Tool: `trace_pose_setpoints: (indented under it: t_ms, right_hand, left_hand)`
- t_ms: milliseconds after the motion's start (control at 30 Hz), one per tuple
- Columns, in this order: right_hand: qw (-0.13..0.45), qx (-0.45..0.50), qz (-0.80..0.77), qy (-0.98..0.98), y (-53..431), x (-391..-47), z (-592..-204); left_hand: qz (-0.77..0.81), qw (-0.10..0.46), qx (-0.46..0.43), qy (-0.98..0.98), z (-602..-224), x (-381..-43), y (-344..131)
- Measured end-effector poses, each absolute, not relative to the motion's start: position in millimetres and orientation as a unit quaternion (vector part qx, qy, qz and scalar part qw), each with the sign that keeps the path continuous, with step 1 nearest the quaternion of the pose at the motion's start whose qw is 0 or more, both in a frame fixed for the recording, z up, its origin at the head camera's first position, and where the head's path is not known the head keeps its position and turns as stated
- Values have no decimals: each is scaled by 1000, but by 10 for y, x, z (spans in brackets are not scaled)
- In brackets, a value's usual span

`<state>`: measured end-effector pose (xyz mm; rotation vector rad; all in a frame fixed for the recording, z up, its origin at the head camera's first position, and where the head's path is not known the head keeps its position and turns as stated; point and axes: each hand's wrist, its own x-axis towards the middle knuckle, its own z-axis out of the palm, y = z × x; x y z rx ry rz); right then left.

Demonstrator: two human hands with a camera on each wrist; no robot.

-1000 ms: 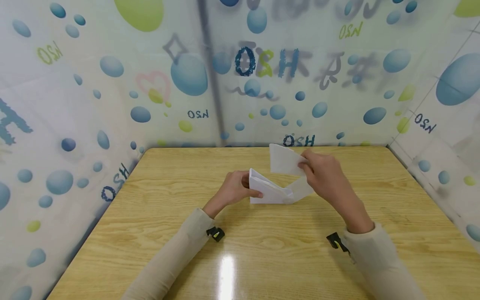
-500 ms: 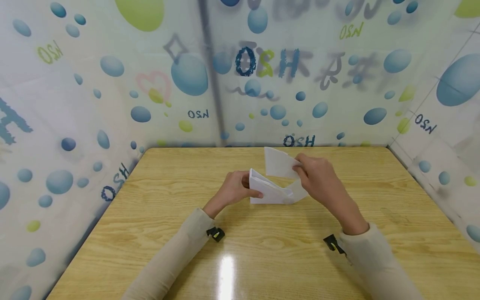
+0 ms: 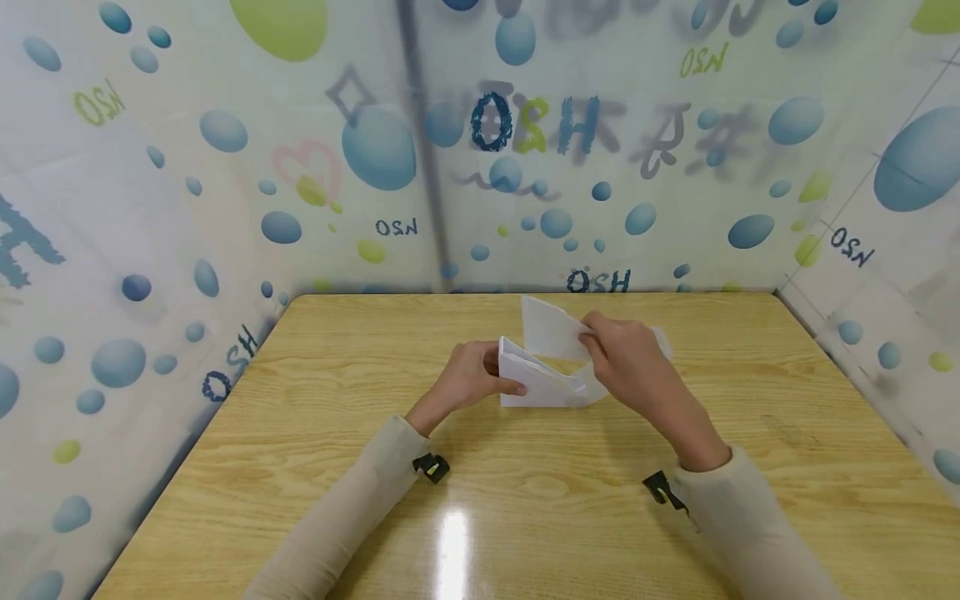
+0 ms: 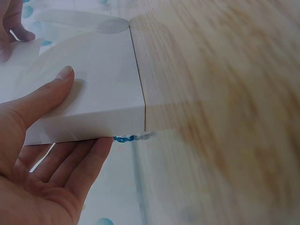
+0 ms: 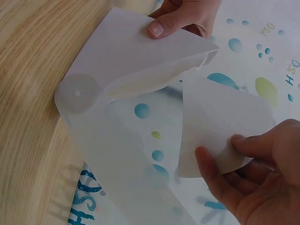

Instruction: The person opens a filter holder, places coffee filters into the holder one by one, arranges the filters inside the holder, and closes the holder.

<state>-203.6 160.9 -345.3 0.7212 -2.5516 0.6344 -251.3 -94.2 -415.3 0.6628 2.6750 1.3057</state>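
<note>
My left hand (image 3: pixel 472 375) grips the left end of a thin white box (image 3: pixel 534 387) standing on the table, its thumb flat on the near face. The box has a slanted open top; a cream-coloured inside shows in the right wrist view. At one corner sits a round translucent disc (image 5: pixel 78 93), and a translucent cover (image 5: pixel 124 157) swings out from it. My right hand (image 3: pixel 632 358) pinches a white rectangular paper piece (image 3: pixel 551 327) between thumb and fingers. The paper hangs above and behind the box opening. In the head view, my right hand hides part of the cover.
A wood-grain table (image 3: pixel 525 500) lies under both hands. Behind and at the sides hangs a white curtain (image 3: pixel 480 208) printed with blue and green dots. Dark camera mounts (image 3: pixel 431 467) sit at both wrists.
My right hand has moved left and slightly down with the paper, bringing it nearer the box opening. The left hand and the box have stayed in place.
</note>
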Motion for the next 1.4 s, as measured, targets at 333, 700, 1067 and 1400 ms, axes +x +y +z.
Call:
trace_pose_setpoints:
  t_ms: [333,700,1067,1400]
  right_hand:
    - [172,259,235,-921,1566,-2050,-3475]
    - [148,264,229,-925,1528,-2065,-3527]
    - [147,286,225,-920,1520,-2075,-3557]
    - [141,302,214,-918,1517,-2087,-3599]
  left_hand:
    - [429,45,216,876,-4149,-2514,-938]
    - [425,45,217,878,-4150,-2514,-943]
    - [425,41,222,877,-4152,-2519,-943]
    - [429,43,225,874,-4162,-2528,-942]
